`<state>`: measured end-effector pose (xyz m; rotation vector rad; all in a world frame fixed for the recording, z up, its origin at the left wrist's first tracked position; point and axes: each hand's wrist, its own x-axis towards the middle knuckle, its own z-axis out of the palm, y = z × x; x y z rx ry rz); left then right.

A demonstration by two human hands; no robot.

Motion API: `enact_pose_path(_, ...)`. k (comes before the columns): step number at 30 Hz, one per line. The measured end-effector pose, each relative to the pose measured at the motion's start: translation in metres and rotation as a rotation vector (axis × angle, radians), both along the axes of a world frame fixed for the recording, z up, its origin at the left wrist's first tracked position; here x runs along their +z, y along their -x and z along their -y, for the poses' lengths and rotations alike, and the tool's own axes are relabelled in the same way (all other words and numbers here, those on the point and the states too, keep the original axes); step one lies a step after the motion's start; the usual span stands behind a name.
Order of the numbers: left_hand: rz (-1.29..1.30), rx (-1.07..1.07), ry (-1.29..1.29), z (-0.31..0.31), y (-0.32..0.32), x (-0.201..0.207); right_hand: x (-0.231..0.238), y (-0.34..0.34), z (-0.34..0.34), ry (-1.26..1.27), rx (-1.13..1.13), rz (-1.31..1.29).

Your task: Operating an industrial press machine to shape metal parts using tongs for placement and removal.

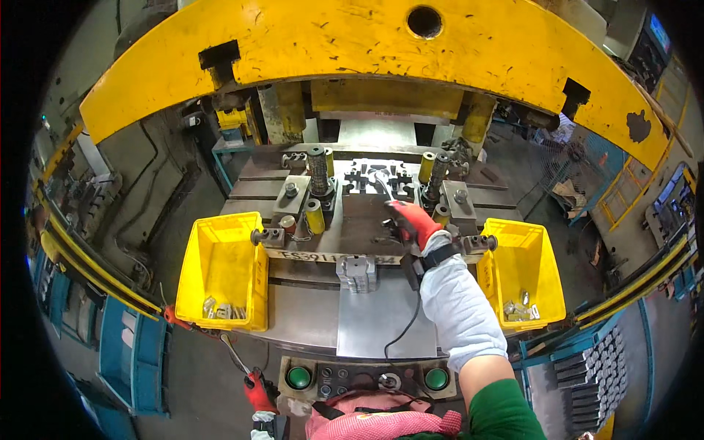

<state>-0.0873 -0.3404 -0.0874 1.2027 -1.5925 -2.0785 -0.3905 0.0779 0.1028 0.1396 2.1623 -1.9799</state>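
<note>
My right hand (416, 221), in a red glove with a white sleeve and a black wrist strap, reaches into the press. Its fingers are closed round a slim tool (386, 188) with a pale rounded tip. That tip is over the bright metal die (359, 178), but I cannot tell whether it touches. Low at the left, my left hand (259, 392), also red-gloved, grips a slender metal tool (235, 355) pointing up and left. A small stack of grey metal parts (357, 274) stands at the die's front edge, in front of the lettered plate.
Yellow bins at left (259, 293) and right (555, 282) hold a few metal pieces. Upright guide posts (318, 172) flank the die, under a yellow press beam (323, 44). A control panel (337, 381) with two green buttons sits in front. A black cable (408, 328) hangs from my right wrist.
</note>
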Motion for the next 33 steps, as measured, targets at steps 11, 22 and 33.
enact_pose_path(11, 0.311, -0.155, -0.159, 0.006, -0.027, -0.079, -0.019, -0.222, -0.023, 0.182, -0.792, -0.506)
enact_pose_path(22, 0.661, -0.813, 0.633, 0.028, 0.017, -0.166, -0.32, -0.454, -0.128, -0.229, -0.903, 0.612)
enact_pose_path(33, 0.709, -0.822, 0.645, 0.029, 0.035, -0.193, -0.342, -0.415, -0.081, -0.664, -0.774, 0.681)
